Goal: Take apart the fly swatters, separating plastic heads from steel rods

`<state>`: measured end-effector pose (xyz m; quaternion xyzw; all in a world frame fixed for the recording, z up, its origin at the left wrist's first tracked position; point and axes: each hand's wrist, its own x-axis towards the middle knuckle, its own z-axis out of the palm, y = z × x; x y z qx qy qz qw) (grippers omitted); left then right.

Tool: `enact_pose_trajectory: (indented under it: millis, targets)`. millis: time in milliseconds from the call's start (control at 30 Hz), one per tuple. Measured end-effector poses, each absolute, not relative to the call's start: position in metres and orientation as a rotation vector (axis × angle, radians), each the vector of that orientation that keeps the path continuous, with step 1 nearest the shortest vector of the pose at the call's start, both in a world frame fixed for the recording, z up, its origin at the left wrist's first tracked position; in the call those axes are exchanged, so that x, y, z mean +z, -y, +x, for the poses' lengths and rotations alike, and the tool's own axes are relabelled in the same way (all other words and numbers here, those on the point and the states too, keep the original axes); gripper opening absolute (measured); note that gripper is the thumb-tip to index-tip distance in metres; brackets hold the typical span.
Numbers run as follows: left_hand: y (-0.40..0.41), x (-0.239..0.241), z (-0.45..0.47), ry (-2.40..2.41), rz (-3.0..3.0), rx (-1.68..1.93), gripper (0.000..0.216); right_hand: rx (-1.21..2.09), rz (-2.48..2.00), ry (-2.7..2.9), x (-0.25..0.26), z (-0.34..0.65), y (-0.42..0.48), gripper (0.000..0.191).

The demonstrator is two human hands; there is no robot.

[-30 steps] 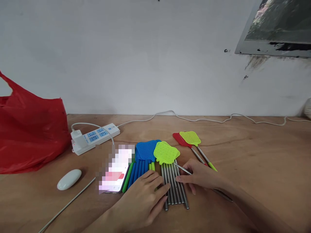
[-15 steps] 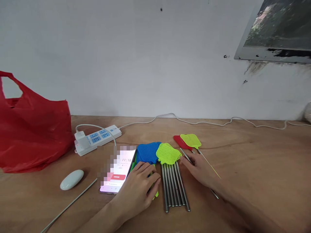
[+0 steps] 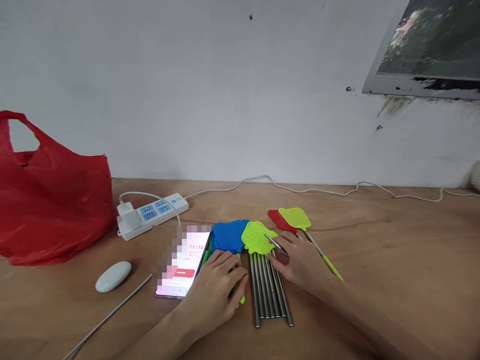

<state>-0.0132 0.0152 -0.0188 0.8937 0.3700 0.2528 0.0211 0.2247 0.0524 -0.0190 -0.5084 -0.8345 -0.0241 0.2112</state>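
My right hand (image 3: 296,260) pinches a thin silver metal rod (image 3: 276,244), its far tip raised over the yellow-green fly swatter heads (image 3: 258,238). Under those heads lies a row of several metal rods (image 3: 268,290), side by side. My left hand (image 3: 215,285) is curled down over green and yellow-green plastic handles (image 3: 242,300), which it mostly hides. Blue swatter heads (image 3: 229,236) are just beyond its fingers. Past my right hand lie a yellow-green swatter (image 3: 294,218) with its rod and handle, and a red swatter head (image 3: 279,220) partly beneath it.
A lit phone (image 3: 183,265) lies left of my left hand. Farther left are a white mouse-shaped object (image 3: 113,276), a power strip (image 3: 153,212) with a plug, and a red plastic bag (image 3: 56,200). A white cable (image 3: 318,190) runs along the wall.
My right hand has shifted left and slightly up with the metal rod, from beside the row to over its upper end. The left hand stays in place.
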Motion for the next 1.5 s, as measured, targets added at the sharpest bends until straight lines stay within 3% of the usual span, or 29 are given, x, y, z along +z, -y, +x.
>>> enact_pose_trajectory:
  millis: [133, 367, 567, 667, 833, 900, 1067, 1133, 1200, 1400, 1500]
  targets:
    - [-0.015, -0.018, -0.013, -1.164, 2.778, 0.848, 0.027, -0.221, -1.428, 2.529, -0.007, 0.214, -0.06, 0.03]
    - [-0.02, -0.015, -0.019, -1.3, 2.738, 0.942, 0.029, -0.344, -1.337, 2.754, 0.0, 0.207, -0.075, 0.014]
    - [-0.023, -0.011, -0.024, -1.436, 2.69, 0.963, 0.031, -0.465, -1.204, 2.751, -0.014, 0.225, -0.08, 0.036]
    - [-0.026, -0.008, -0.028, -1.479, 2.584, 1.076, 0.027, -0.619, -0.947, 2.642, -0.024, 0.237, -0.084, 0.038]
    - [-0.03, -0.005, -0.03, -1.423, 1.992, 1.179, 0.027, -0.795, -0.51, 2.403, -0.027, 0.248, -0.076, 0.042]
    - [-0.031, -0.005, -0.026, -1.303, 1.675, 1.152, 0.038, -0.782, -0.455, 2.428, -0.022, 0.248, -0.066, 0.044]
    - [-0.031, -0.005, -0.015, -1.004, 1.077, 1.103, 0.096, -0.583, -0.471, 2.545, -0.014, 0.239, -0.045, 0.042]
    - [-0.03, -0.004, -0.014, -0.983, 0.943, 1.112, 0.107, -0.494, -0.539, 2.598, -0.015, 0.237, -0.043, 0.044]
    - [-0.029, -0.003, -0.014, -0.984, 0.891, 1.112, 0.104, -0.409, -0.604, 2.619, -0.016, 0.237, -0.041, 0.044]
    - [-0.03, -0.005, -0.018, -0.988, 1.032, 1.083, 0.053, -0.218, -0.675, 2.297, -0.012, 0.238, -0.033, 0.04]
    - [-0.031, -0.006, -0.018, -1.024, 1.113, 1.066, 0.051, 0.011, -0.876, 1.982, -0.01, 0.229, -0.034, 0.021]
